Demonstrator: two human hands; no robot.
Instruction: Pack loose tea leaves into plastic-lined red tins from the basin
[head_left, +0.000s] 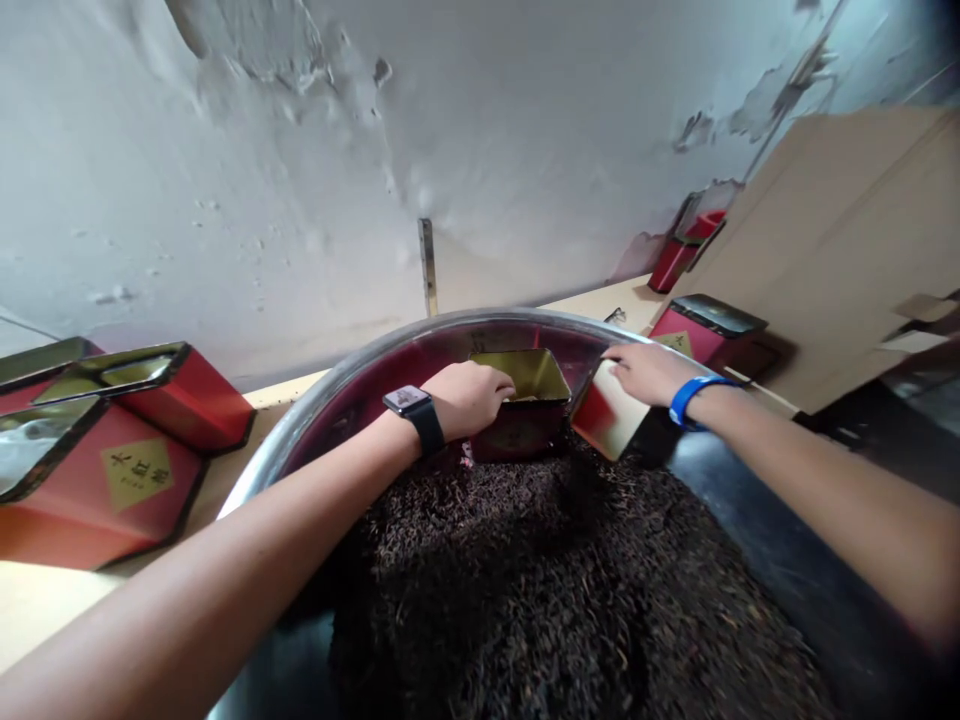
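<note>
1. Wall (337,170): pale, paint blistered and peeling; a narrow upright strip (427,265) stands out against its lower part.
2. Round metal basin (517,316): fills the middle and foreground; pale tabletop (45,615) visible beyond its rim on both sides.
3. Dark, twisted tea leaves (555,580): heaped across the basin floor; bare metal shows at right.
4. Cardboard panel (847,230): tall, leaning look, right background; a small red tin (673,262) sits at its far edge.
5. Cluster of red tins (112,480), left of the basin: open-topped; the nearest has a yellow diamond label with dark characters and crumpled clear plastic in its mouth.
6. Labelled tin (705,335), right of the basin: red sides, dark top; partly behind the right hand.
7. Gold-lined tin (529,430): inside the basin, toward the far wall; mouth upward, base among the leaves; its fill level cannot be told.
8. Left hand (466,397): closed over the tin's rim at the near left, fingers bent into the mouth, gripping it.
9. Right hand (654,373): pinching the upper edge of a rectangular gold-faced piece (613,410); this slants just right of the tin, above the leaves; lid or scoop, cannot tell.
10. Smartwatch (411,405) on the left wrist; blue wristband (685,400) on the right.
</note>
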